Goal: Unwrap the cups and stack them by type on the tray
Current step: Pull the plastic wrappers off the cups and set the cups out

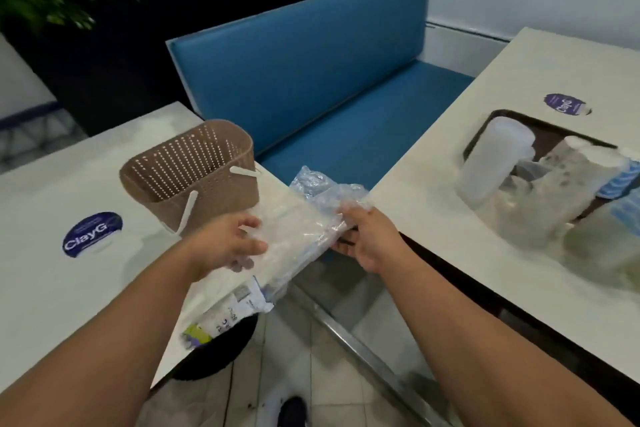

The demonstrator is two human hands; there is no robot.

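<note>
A long clear plastic sleeve of stacked cups (294,236) hangs in the gap between two white tables. My left hand (232,239) grips its lower half from the left. My right hand (367,239) pinches the crumpled open end of the wrapper near the top. A printed label shows at the sleeve's bottom end. On the right table a dark brown tray (550,142) holds wrapped stacks: a frosted clear one (491,163), a speckled one (554,198) and blue-patterned ones (620,180). All are blurred.
A brown perforated basket (194,177) stands on the left table (52,204) near its corner. A blue padded bench (329,80) sits behind the gap. The right table (467,253) runs along my right arm. Tiled floor and a metal rail lie below.
</note>
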